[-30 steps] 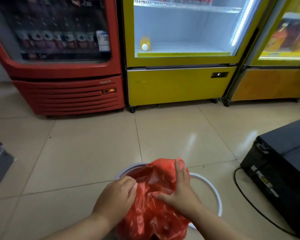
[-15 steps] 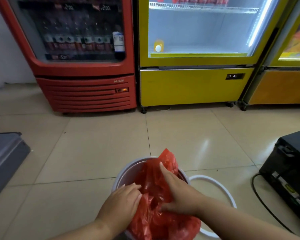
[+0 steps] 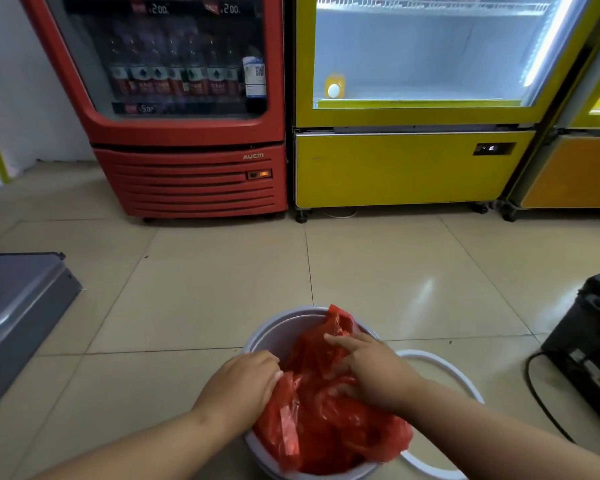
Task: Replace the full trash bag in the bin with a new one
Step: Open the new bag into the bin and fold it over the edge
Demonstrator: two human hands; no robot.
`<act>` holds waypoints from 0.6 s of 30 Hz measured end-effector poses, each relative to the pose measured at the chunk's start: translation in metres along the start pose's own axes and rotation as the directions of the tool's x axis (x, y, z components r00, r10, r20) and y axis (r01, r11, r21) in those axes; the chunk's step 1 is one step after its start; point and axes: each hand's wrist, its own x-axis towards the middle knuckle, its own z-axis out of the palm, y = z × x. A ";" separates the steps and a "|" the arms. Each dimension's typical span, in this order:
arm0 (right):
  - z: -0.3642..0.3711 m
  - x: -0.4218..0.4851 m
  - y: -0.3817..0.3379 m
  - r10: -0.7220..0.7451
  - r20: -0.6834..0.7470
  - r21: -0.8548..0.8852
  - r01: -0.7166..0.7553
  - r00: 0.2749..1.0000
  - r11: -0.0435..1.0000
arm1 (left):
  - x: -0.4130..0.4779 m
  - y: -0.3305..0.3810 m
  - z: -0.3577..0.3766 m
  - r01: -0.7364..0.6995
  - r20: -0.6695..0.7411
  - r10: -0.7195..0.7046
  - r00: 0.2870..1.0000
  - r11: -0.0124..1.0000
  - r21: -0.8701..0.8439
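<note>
A round grey-white bin (image 3: 274, 332) stands on the tiled floor at the bottom centre. A red plastic trash bag (image 3: 323, 420) fills its inside, crumpled, with one corner sticking up over the far rim. My left hand (image 3: 245, 384) grips the bag's edge at the bin's left rim with curled fingers. My right hand (image 3: 364, 370) lies inside the bin with fingers spread, pressing the red plastic against the right side. A white ring (image 3: 444, 368) lies on the floor right beside the bin, partly hidden by my right arm.
A red drinks cooler (image 3: 187, 140) and a yellow glass-door cooler (image 3: 413, 161) stand ahead, with another orange-yellow unit (image 3: 575, 168) at the right. A grey box (image 3: 18, 306) sits at the left. A black machine (image 3: 593, 348) with a cable (image 3: 537, 400) sits at the right.
The view has tilted up and shifted left. The bag has sunk deeper into the bin. My right hand has moved from the bag's raised top down into the bin, spreading the plastic.
</note>
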 end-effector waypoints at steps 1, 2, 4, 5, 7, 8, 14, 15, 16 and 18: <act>0.000 0.002 0.002 -0.004 -0.079 -0.042 0.001 0.997 0.999 | 0.002 -0.002 -0.003 0.010 -0.011 -0.010 1.000 1.000 0.018; -0.002 0.003 0.005 0.030 -0.101 -0.029 -0.033 0.994 0.999 | 0.005 -0.004 -0.007 0.030 -0.019 -0.029 0.999 0.999 0.038; 0.001 0.007 0.015 0.082 -0.192 -0.044 -0.092 0.978 0.995 | 0.009 -0.008 -0.013 0.088 -0.057 -0.086 0.995 0.995 0.036; -0.002 0.009 0.017 0.119 -0.196 -0.017 -0.125 0.973 0.992 | 0.011 -0.011 -0.015 0.108 -0.062 -0.107 0.992 0.994 0.007; -0.009 0.011 0.022 0.226 -0.243 0.097 -0.208 0.943 0.973 | 0.018 -0.017 -0.020 0.136 -0.055 -0.139 0.989 0.989 -0.050; -0.013 0.011 0.027 0.320 -0.264 0.185 -0.277 0.910 0.943 | 0.021 -0.020 -0.024 0.151 -0.049 -0.155 0.987 0.986 -0.068; -0.032 0.008 0.056 0.626 -0.167 0.582 -0.437 0.761 0.686 | 0.041 -0.036 -0.048 0.303 0.032 -0.307 0.951 0.908 -0.289; -0.035 0.007 0.061 0.650 -0.155 0.628 -0.433 0.744 0.646 | 0.044 -0.038 -0.051 0.327 0.044 -0.332 0.942 0.887 -0.326; -0.037 0.007 0.065 0.664 -0.144 0.671 -0.421 0.734 0.610 | 0.047 -0.040 -0.054 0.352 0.054 -0.359 0.932 0.859 -0.372; -0.044 0.005 0.072 0.671 -0.103 0.748 -0.388 0.734 0.538 | 0.051 -0.043 -0.062 0.405 0.094 -0.413 0.906 0.780 -0.477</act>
